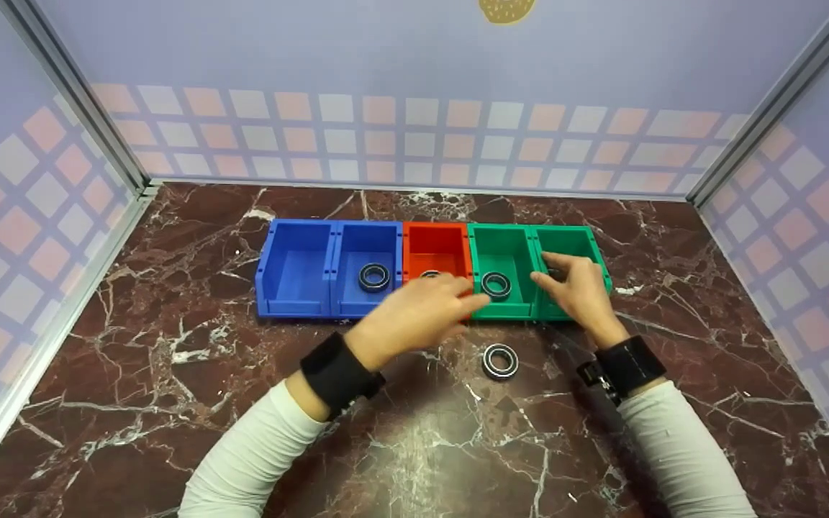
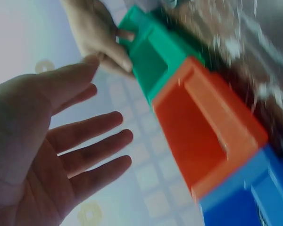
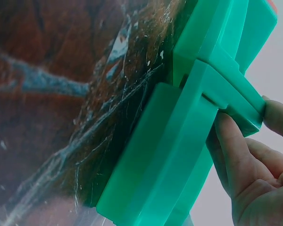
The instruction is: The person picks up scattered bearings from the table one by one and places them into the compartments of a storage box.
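Note:
My left hand [image 1: 425,313] hovers over the front of the red bin [image 1: 437,241], fingers spread and nothing in them in the left wrist view. Behind it, a ball bearing [image 1: 430,274] partly shows inside that bin. At the rightmost green bin [image 3: 179,165], my right hand [image 1: 574,288] has its fingertips on both sides of the wall shared with the neighbouring green bin, and appears to pinch it. Something dark shows between those fingers, too hidden to make out. A loose bearing [image 1: 500,362] lies on the table in front of the bins.
Joined in one row are two blue bins [image 1: 299,255], the red one and two green ones. One bearing [image 1: 374,277] sits in the second blue bin, another [image 1: 496,285] in the left green bin. Patterned walls [image 1: 414,72] enclose the marbled table [image 1: 170,432].

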A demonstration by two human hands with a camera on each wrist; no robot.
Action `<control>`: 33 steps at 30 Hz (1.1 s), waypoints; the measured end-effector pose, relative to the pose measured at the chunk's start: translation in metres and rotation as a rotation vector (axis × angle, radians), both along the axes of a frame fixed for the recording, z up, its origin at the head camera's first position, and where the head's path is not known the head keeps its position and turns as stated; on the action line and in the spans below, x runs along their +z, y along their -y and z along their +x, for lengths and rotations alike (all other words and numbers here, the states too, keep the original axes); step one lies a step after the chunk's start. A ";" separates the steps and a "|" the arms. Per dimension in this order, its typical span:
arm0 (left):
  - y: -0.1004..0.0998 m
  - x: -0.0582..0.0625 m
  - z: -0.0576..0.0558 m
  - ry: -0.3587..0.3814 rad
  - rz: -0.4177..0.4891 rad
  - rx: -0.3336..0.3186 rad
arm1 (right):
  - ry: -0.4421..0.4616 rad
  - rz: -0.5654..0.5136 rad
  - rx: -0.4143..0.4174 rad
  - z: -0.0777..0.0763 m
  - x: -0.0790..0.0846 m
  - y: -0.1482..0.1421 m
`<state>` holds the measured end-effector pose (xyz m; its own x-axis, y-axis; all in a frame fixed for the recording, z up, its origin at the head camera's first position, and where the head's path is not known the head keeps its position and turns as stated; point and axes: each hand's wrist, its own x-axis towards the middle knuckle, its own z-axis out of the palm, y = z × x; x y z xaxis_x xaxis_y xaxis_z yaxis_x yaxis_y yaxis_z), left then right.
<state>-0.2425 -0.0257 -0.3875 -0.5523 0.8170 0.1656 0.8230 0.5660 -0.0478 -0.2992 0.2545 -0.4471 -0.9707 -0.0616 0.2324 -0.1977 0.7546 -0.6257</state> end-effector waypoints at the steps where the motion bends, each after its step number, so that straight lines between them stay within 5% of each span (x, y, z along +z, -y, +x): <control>1: -0.004 -0.002 0.002 -0.005 -0.011 -0.018 | 0.003 -0.002 0.000 0.000 0.000 0.000; 10: -0.027 -0.012 0.009 -0.067 -0.078 -0.096 | 0.020 -0.016 -0.009 0.000 -0.001 0.001; 20: -0.047 -0.036 0.017 -0.081 -0.129 -0.182 | 0.031 0.001 -0.020 0.001 -0.001 0.002; 33: -0.059 -0.054 0.017 -0.048 -0.188 -0.194 | 0.056 0.012 -0.019 0.002 0.000 0.000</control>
